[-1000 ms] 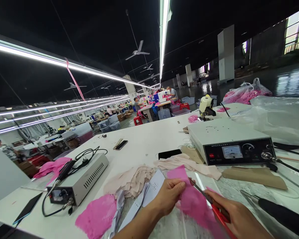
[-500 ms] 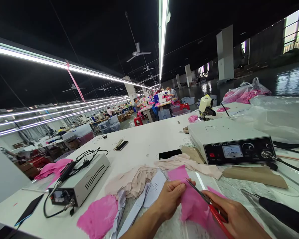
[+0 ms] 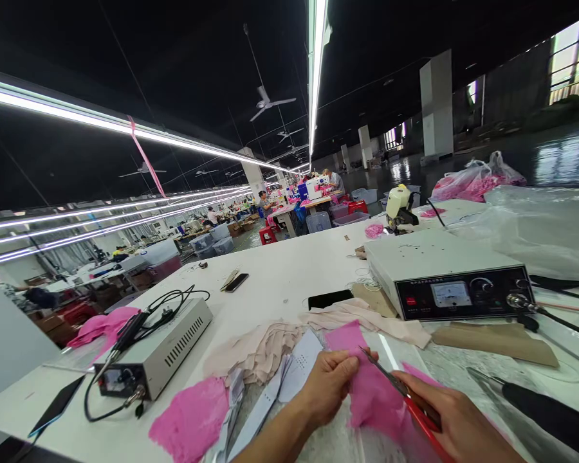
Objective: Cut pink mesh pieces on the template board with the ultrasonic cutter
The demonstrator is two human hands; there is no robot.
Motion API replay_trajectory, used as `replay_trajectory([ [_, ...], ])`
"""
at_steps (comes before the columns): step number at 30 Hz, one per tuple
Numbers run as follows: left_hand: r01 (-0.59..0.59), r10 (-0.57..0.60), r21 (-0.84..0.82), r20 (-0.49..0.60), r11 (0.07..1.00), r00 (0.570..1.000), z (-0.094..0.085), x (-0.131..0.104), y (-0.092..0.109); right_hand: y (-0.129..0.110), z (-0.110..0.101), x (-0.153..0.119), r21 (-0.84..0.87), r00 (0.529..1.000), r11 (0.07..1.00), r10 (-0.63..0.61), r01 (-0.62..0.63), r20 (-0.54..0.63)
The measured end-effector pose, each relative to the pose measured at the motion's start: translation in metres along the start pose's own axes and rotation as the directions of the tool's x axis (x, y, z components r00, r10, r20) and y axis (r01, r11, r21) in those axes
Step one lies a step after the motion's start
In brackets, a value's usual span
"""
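My left hand pinches a piece of pink fabric between thumb and fingers. Red-handled scissors are gripped in my right hand, their blades pointing up and left with the tip at the fabric beside my left fingertips. The blades look nearly closed together. Left of my left hand lie white perforated strips and a second pink fabric piece. Behind them, beige fabric pieces sit in a loose heap.
A large control box with a dial stands at right, a smaller box with a cable at left. A black-handled tool lies at lower right. Phones rest on the white table. People work at sewing machines beyond.
The scissor blades have drawn closer together at the pink fabric. Both hands stay in nearly the same place.
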State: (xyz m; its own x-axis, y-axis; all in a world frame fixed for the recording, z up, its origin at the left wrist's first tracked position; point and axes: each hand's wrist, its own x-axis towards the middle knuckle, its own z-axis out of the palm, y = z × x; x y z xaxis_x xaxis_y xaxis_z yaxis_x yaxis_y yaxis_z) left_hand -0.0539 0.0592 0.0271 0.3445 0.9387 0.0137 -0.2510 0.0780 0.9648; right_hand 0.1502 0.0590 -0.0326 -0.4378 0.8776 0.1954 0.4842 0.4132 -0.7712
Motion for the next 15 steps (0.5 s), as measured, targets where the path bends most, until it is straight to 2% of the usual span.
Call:
replay_trajectory([
  [15, -0.009, 0.008, 0.029, 0.007, 1.000, 1.000, 0.0002, 0.0004, 0.0042, -0.0025, -0.0045, 0.0004, -0.059, 0.999, 0.998, -0.033, 0.031, -0.035],
])
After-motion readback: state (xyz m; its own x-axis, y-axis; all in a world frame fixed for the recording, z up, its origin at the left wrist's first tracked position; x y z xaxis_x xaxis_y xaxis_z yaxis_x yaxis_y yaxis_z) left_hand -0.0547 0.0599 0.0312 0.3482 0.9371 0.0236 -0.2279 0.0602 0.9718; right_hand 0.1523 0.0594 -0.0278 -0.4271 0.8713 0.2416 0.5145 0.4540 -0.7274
